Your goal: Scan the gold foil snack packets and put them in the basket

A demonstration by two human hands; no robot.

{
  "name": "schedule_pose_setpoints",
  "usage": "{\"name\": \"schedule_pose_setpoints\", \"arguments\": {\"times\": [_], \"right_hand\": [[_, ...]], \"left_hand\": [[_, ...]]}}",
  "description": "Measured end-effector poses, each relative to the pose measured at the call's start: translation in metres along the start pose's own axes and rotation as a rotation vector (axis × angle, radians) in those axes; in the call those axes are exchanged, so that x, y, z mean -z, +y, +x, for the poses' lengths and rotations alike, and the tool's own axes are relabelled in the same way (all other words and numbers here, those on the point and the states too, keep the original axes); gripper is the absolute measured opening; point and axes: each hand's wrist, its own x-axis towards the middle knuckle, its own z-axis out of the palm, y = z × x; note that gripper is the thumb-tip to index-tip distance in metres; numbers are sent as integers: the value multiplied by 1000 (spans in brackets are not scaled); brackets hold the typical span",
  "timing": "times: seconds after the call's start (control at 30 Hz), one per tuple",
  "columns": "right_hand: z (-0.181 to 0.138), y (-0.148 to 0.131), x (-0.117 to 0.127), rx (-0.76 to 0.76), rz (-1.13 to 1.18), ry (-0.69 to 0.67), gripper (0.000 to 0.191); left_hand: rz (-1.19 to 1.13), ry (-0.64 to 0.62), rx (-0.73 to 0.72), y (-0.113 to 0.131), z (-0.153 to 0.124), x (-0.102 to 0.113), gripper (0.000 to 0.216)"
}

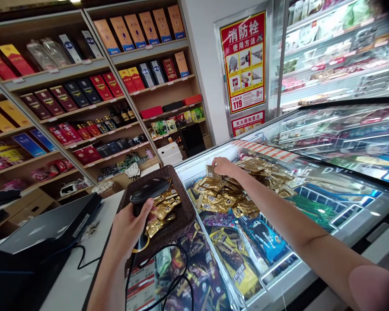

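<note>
My left hand (129, 224) is wrapped round the handle of a black barcode scanner (148, 190), whose head points over a brown woven basket (178, 224) holding several gold packets (164, 209). The scanner's black cable (168, 276) loops down below it. My right hand (223, 166) reaches across the glass top of a chest freezer (311, 242) and pinches one gold packet (211, 172) at the edge of a heap of gold packets (227, 194) lying on the glass.
A white counter (74, 276) at the left carries a dark monitor or till (48, 224). Behind stand wooden shelves of boxed bottles (84, 90). A red fire-hydrant poster (243, 65) hangs on the wall, beside a glass-fronted fridge (337, 52). Frozen snack packs (233, 259) lie under the freezer glass.
</note>
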Motion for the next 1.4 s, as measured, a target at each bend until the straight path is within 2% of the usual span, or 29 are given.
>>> {"name": "schedule_pose_setpoints", "arguments": {"times": [0.1,0.2,0.27,0.33,0.43,0.5,0.57,0.63,0.73,0.83,0.9,0.97,1.07,1.2,1.4], "right_hand": [[-4,0,-16,-21,-140,-32,31],[-16,-5,-28,2,-329,80,33],[-25,-14,-31,78,-435,180,32],[-34,-33,-33,169,-454,210,32],[-47,-83,-42,305,-375,86,31],[-57,-124,-55,388,-288,-53,31],[-65,-161,-75,405,-261,-190,32],[-71,-187,-97,379,-271,-229,42],[-73,-204,-120,358,-271,-197,67],[-70,-199,-125,358,-216,-265,89],[-68,-191,-118,344,-155,-347,92],[-67,-178,-108,373,-45,-376,75],[-67,-152,-90,413,227,-311,46],[-68,-103,-53,378,467,-176,38],[-59,-25,22,234,663,-193,32]], "left_hand": [[-16,30,32,-6,4,14,48],[-36,90,49,-16,7,31,47],[-28,155,62,-24,8,41,47],[-16,206,68,-29,7,51,49],[-42,241,61,-33,4,60,52],[-87,230,39,-32,0,64,53],[-145,194,12,-31,-4,65,53],[-194,170,-12,-28,-9,66,52],[-235,163,-39,-23,-14,65,52],[-243,150,-52,-19,-17,64,52],[-232,135,-58,-17,-16,61,52],[-216,129,-66,-16,-13,56,52],[-189,143,-77,-16,-7,46,52],[-133,133,-68,-11,-2,29,50],[-26,92,-59,13,-7,3,48]]}}
